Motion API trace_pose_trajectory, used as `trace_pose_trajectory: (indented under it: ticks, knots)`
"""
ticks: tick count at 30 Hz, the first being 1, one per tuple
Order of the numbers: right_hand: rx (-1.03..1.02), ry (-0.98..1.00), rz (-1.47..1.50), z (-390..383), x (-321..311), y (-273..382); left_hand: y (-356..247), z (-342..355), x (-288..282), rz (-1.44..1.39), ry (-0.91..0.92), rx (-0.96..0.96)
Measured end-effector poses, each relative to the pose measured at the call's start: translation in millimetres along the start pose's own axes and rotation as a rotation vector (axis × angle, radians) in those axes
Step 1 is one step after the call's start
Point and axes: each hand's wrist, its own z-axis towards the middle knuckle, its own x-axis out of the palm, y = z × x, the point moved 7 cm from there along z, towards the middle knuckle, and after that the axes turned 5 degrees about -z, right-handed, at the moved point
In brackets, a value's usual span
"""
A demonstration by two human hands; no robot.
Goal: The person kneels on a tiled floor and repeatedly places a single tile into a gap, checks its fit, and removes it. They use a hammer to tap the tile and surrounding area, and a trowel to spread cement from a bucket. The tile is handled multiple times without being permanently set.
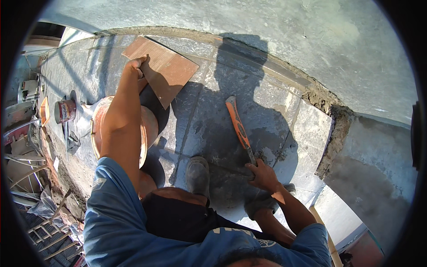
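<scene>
My left hand [138,66] is closed on the near left edge of a flat brown tile [171,69], which is held tilted above the grey floor tiles. Its thumb shows on the upper face; the other fingers are mostly hidden. In my right hand [263,175] is a hammer-like tool [238,122] with a long orange and grey grip. I hold it by the metal end, so the grip points away from me. The fist hides whatever head it has. Below my left forearm stands a round bucket [149,129], partly covered by the arm.
A small round can [65,111] stands left of the bucket. Rough mortar [336,129] runs along the foot of the grey wall [311,44] and round its corner. Wooden sticks and debris [42,191] lie at the far left. My boot [197,175] is between the hands.
</scene>
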Motion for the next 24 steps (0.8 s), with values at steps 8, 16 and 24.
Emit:
trace_pose_trajectory:
  ticks: [8,16,24]
  knots:
    - [-0.126,-0.053,-0.028,18,5,22,-54,83,-87,0.215,-0.246,0.087]
    - [-0.129,-0.082,-0.063,10,3,4,-12,60,-28,0.161,-0.502,0.101]
    - [-0.096,-0.135,-0.056,14,-11,1,-16,9,6,0.954,-0.563,0.092]
